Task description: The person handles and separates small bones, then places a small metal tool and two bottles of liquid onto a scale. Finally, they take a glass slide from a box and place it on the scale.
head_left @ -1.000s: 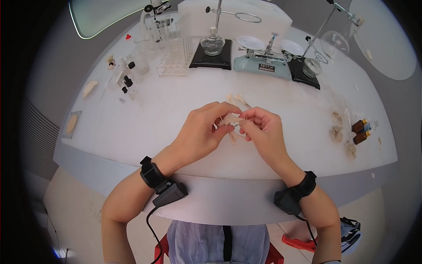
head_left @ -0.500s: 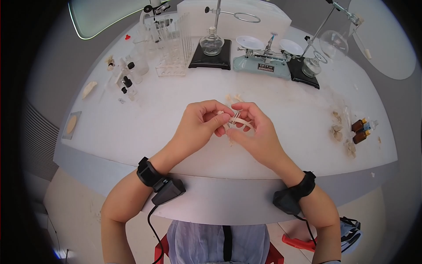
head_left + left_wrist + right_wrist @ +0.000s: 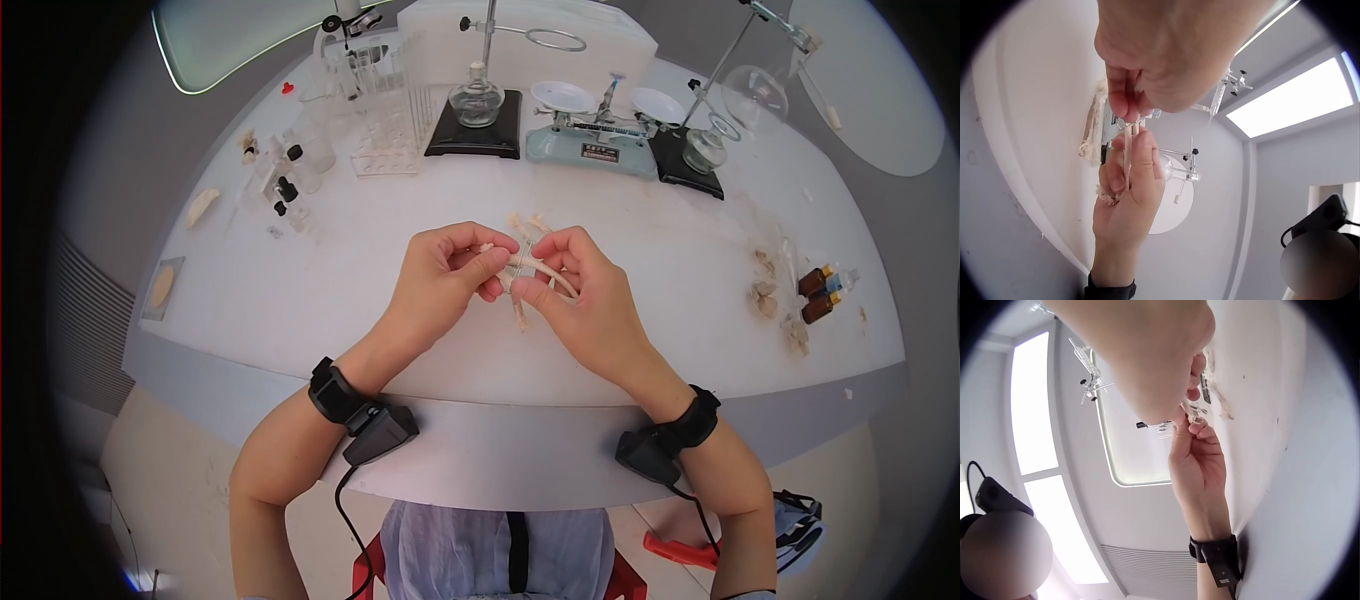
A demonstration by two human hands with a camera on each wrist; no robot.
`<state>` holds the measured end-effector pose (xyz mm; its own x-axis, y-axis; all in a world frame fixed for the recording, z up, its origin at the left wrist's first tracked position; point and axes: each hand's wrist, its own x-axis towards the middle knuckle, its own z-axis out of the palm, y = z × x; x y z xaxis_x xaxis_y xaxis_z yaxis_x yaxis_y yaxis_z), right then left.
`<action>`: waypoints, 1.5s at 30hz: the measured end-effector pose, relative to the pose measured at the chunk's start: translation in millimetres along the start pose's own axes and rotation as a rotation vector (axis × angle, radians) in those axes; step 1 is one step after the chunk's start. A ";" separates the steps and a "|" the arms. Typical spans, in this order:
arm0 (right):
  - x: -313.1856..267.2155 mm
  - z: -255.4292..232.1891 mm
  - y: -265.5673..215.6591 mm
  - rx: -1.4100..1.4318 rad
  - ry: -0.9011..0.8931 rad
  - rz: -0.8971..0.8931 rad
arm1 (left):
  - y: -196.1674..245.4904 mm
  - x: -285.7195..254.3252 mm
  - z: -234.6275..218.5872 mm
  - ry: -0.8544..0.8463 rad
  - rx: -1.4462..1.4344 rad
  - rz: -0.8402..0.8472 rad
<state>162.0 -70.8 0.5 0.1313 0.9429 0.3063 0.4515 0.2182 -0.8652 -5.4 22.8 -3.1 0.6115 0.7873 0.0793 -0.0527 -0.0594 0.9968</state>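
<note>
Over the middle of the table, my two hands hold a slender, curved, pale bone-like piece (image 3: 552,272) between them. My left hand (image 3: 432,285) pinches its left end between thumb and fingers. My right hand (image 3: 597,308) grips it farther right, thumb below and fingers curled behind. Thin metal wire (image 3: 523,252) shows around it between the fingertips. A second pale stick-like piece (image 3: 520,312) hangs or lies beneath the hands, pointing toward me. More pale pieces (image 3: 527,226) lie just behind the fingers. From the left wrist view, the held piece (image 3: 1127,150) runs along the right palm.
Behind the hands stand a flask on a black-based stand (image 3: 475,105), a balance (image 3: 590,148) and a test tube rack (image 3: 385,162). Dropper bottles (image 3: 287,190) are at left. Brown bottles (image 3: 820,305) and pale crumpled bits (image 3: 765,300) lie at right.
My left hand has shifted left and turned. My right hand has turned too, and its fingers now close along the curved piece. More of that piece and its wire shows now.
</note>
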 end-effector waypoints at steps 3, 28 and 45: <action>4.8 -0.2 11.7 0.139 0.029 -0.003 | 0.8 -0.4 0.6 0.001 -0.004 0.003; -2.6 6.2 -7.3 0.009 0.213 -0.075 | 6.4 -8.1 8.3 0.086 0.069 0.108; 2.3 -1.2 6.0 0.074 0.046 0.054 | 5.7 -6.9 5.7 0.016 0.085 0.005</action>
<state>166.1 -67.6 -3.5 0.1945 0.9417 0.2744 0.3762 0.1867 -0.9075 -5.4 13.5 2.0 0.5988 0.7964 0.0844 0.0123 -0.1145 0.9933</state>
